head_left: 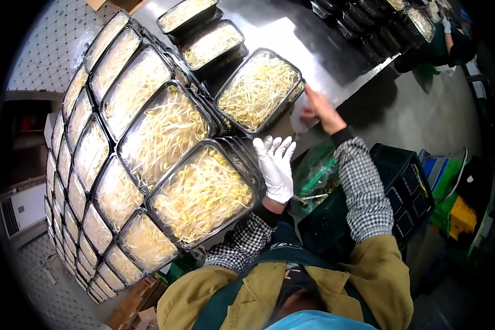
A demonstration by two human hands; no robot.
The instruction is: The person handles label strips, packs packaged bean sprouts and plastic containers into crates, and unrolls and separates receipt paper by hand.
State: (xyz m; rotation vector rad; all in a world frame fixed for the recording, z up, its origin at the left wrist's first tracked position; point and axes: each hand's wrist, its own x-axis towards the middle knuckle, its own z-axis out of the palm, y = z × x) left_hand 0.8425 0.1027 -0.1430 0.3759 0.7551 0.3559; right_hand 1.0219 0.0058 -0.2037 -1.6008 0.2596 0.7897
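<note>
My left hand (276, 169), in a white glove, has its fingers stretched and apart, holding nothing. It is beside a stack of black trays topped by a tray of bean sprouts (203, 192). Just above its fingertips in the picture sits another tray of bean sprouts (258, 91), tilted relative to the stacks. My right hand (323, 111) is bare and partly blurred, its index finger stretched out at that tray's right corner. Whether the finger touches the rim I cannot tell. No tray is gripped by either hand.
Many filled trays (107, 187) stand in stacks on the left. Two smaller stacks (213, 44) are at the back of the metal table (291, 38). Black trays (368, 27) pile up far right. Dark green crates (404, 190) and a plastic bag (319, 170) are at my right.
</note>
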